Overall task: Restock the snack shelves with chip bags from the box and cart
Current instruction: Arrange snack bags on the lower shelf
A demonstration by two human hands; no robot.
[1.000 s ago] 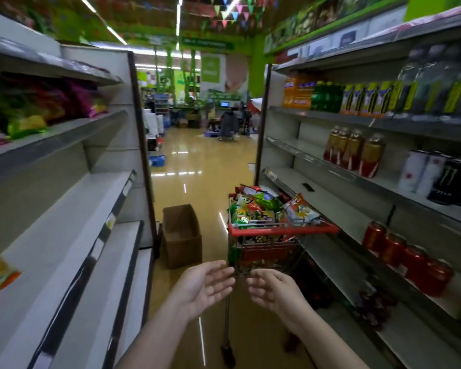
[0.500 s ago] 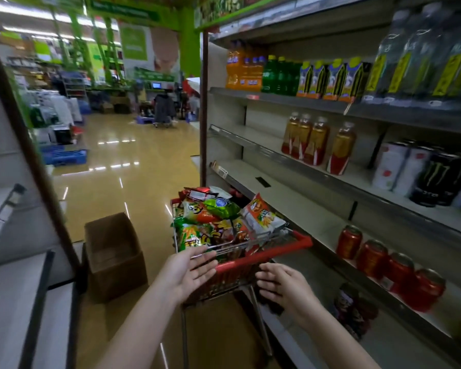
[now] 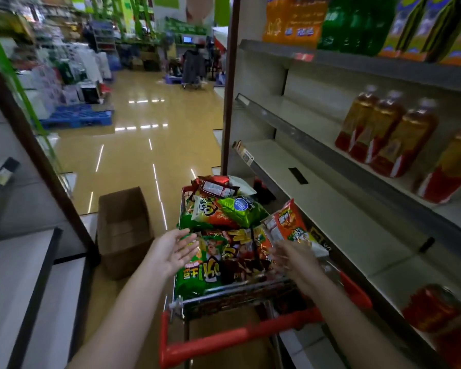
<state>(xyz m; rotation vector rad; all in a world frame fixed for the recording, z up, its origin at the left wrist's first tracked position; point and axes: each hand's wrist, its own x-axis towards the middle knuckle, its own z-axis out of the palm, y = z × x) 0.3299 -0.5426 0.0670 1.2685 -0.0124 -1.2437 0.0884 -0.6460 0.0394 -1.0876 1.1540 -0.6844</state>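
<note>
A red-handled shopping cart (image 3: 224, 339) stands right in front of me, heaped with chip bags (image 3: 224, 251) in green, orange and red. My left hand (image 3: 171, 249) hovers over the cart's left side, palm turned inward and fingers straight, beside a green bag (image 3: 194, 278). Over the right side of the pile, my right hand (image 3: 290, 257) reaches in with spread fingers and is blurred by motion; it holds nothing that I can see. A brown cardboard box (image 3: 123, 230) sits open on the floor left of the cart.
Bare white shelves (image 3: 24, 275) run along my left. On the right, shelves (image 3: 343, 217) carry tea bottles (image 3: 383, 134), red cans (image 3: 431, 307) and juice cartons higher up. The yellow aisle floor (image 3: 144, 150) runs ahead to a blue pallet (image 3: 77, 119) and distant displays.
My view swung right and closer to the cart. Both hands moved forward from near the cart handle to above the chip bags inside the basket.
</note>
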